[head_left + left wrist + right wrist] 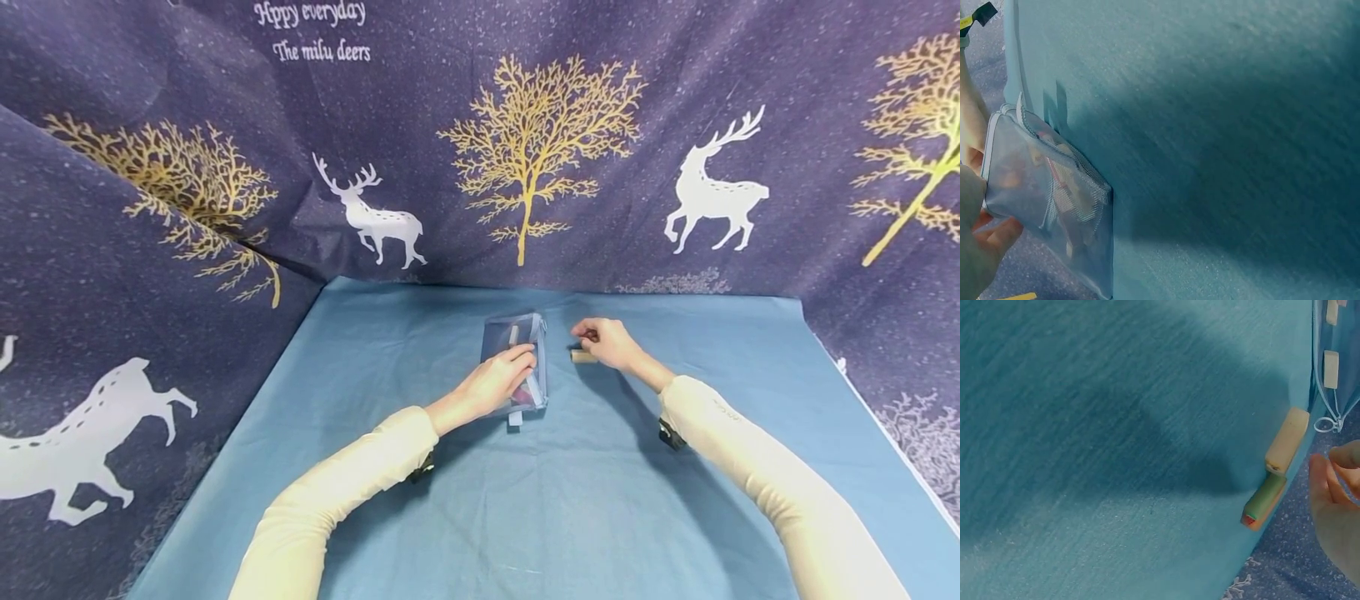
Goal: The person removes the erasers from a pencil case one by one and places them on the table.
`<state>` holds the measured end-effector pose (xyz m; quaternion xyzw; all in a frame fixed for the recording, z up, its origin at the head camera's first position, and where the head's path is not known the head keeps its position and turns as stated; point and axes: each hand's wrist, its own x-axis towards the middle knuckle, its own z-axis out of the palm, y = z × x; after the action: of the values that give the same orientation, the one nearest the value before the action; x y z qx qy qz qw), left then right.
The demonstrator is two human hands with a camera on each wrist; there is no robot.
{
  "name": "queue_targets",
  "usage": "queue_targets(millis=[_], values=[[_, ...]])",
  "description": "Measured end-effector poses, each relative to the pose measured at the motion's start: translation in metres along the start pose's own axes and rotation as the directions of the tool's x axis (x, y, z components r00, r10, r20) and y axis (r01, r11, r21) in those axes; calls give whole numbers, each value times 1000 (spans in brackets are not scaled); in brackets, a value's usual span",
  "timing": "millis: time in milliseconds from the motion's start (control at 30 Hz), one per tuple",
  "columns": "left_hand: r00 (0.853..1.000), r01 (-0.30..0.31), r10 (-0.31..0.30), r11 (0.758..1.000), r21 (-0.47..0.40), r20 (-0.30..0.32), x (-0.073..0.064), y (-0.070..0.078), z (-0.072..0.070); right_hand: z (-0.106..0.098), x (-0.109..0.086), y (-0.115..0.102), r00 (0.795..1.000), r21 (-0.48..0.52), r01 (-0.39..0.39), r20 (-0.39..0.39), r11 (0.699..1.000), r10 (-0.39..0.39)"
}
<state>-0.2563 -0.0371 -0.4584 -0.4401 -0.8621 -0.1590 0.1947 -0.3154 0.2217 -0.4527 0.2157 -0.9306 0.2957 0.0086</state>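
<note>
A translucent blue zipper pouch (495, 335) lies on the cloth, with several small pieces showing through its side. My left hand (501, 381) grips it; the left wrist view has thumb and fingers at the rim of the pouch (1013, 156). Just right of the pouch, my right hand (607, 342) hovers with bent fingers and nothing visible between them. Below those fingers is a tan block (582, 356). The right wrist view shows a pale wooden block (1288, 440) end to end with a green-and-orange block (1265, 497). A ring zipper pull (1326, 425) hangs at the pouch's edge.
Blue cloth (555, 500) covers the table. Behind it hangs a dark curtain (600, 208) with white deer and golden trees. A pale tag (514, 420) sticks out from the pouch's near end.
</note>
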Motion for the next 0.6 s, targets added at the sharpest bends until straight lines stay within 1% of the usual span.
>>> queue_targets(millis=[133, 367, 500, 600], values=[[1000, 16, -16, 1000, -8, 11, 0, 0, -2, 1, 1, 0, 1000, 18, -8, 3, 1000, 8], [1000, 27, -27, 1000, 0, 10, 0, 1, -3, 5, 2, -5, 998, 44, -10, 63, 999, 7], [1000, 22, -22, 1000, -1, 2, -1, 2, -3, 8, 2, -8, 994, 93, -24, 104, 995, 14], [1000, 20, -20, 1000, -3, 8, 0, 2, -4, 9, 2, -10, 992, 125, -44, 122, 991, 29]])
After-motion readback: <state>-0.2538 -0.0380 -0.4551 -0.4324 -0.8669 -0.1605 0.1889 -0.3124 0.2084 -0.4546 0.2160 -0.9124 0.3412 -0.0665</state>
